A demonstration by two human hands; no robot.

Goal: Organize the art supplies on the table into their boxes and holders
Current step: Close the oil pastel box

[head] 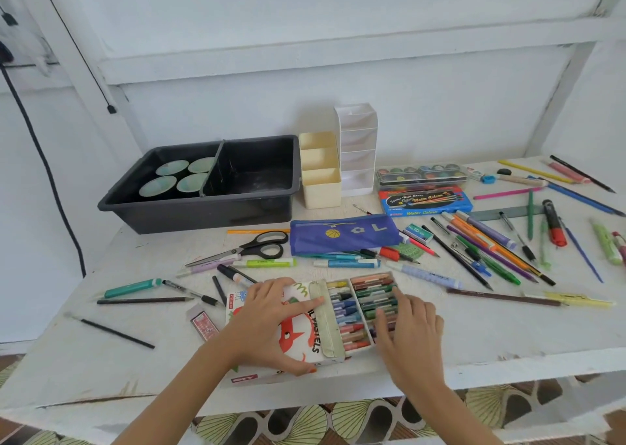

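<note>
An oil pastel box [305, 339] lies near the table's front edge, its sleeve slid partly off a tray of coloured pastels [352, 312]. My left hand [267, 322] grips the printed sleeve, fingers spread over its top and thumb at its near edge. My right hand [406, 329] rests flat on the right rows of pastels, fingers straight. Loose pens, pencils and markers [487, 244] lie scattered to the right and behind. A cream holder [320, 170] and a white tiered holder [357, 150] stand at the back.
A black two-part bin [210, 180] with several round green lids sits at the back left. Scissors [250, 246], a blue pencil pouch [342, 234], a watercolour box [425, 200] and a paint palette [420, 173] lie mid-table. More pens lie at the left [135, 288].
</note>
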